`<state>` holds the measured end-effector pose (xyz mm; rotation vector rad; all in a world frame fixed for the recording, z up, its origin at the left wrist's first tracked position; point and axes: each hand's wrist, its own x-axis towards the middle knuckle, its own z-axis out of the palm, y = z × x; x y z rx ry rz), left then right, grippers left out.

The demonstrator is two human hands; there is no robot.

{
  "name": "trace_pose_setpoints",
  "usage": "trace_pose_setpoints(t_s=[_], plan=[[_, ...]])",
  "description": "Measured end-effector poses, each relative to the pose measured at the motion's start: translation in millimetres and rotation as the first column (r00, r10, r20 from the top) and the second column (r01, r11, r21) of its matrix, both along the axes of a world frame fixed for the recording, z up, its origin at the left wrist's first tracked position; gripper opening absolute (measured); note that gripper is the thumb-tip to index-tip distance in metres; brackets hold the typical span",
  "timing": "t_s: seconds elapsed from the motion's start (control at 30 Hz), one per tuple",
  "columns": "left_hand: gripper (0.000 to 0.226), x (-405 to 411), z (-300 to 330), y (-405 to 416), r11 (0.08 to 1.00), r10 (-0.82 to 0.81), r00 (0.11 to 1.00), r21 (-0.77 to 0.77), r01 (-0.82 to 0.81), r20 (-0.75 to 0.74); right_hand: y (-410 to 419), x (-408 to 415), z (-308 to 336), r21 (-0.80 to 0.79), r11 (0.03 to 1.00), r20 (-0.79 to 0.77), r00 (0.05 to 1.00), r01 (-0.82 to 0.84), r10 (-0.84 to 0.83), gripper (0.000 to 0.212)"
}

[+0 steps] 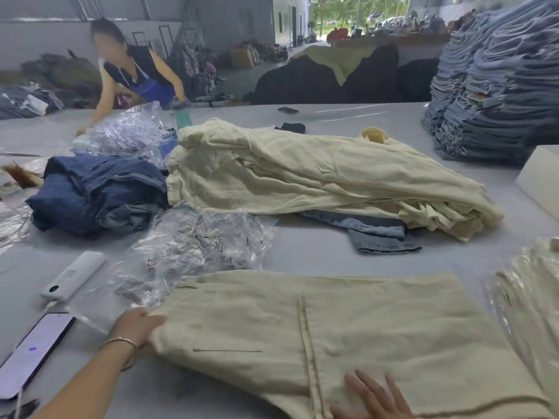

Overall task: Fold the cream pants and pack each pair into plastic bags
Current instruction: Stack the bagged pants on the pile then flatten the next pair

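A folded pair of cream pants [348,328] lies flat on the grey table [302,246] in front of me. My left hand [137,325] grips its left edge, fingers tucked under the cloth. My right hand [375,397] lies flat on the near part of the pants with straight fingers. Behind it a heap of unfolded cream pants [302,173] stretches across the middle of the table. Crumpled clear plastic bags [193,246] lie just left of the folded pair. Bagged cream pants [532,294] are stacked at the right edge.
Dark blue jeans [96,192] sit at the left, a blue denim piece [381,237] under the heap. A white power bank [72,275] and a lit phone [33,355] lie near left. Tall stacks of jeans [496,86] rise at far right. Another person [133,77] leans over more plastic bags [130,131].
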<state>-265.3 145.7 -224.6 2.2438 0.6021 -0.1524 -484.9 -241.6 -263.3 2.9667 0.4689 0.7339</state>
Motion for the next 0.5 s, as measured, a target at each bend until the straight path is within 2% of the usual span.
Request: trace_pose_setpoints(t_s=[0.03,0.1,0.2,0.33,0.43,0.5], plan=[[0.023,-5,-9,7,0.992,0.087,0.996,-0.087,-0.09,-0.031,2,2,2,0.008,1.0,-0.02,1.0,-0.015,0.015,0.033],[0.023,-9,-16,15,0.972,0.162,0.985,-0.165,-0.169,-0.055,8,5,3,0.035,0.999,-0.023,1.0,-0.016,0.017,0.037],[0.03,-11,-8,15,0.943,0.21,0.977,-0.252,-0.215,-0.05,23,14,-3,0.151,0.98,-0.141,0.984,0.126,-0.104,0.058],[0.015,-14,5,9,0.851,0.142,0.974,-0.481,-0.211,-0.177,35,27,-24,0.176,0.958,-0.272,0.946,0.228,-0.176,0.075],[0.011,-11,24,1,0.788,0.063,0.99,-0.602,-0.129,-0.13,36,38,-28,0.186,0.943,-0.36,0.912,0.274,-0.194,0.075],[0.013,-11,42,-11,0.71,0.0,0.998,-0.702,-0.05,-0.07,34,45,-29,0.115,0.953,-0.382,0.898,0.281,-0.218,0.077]])
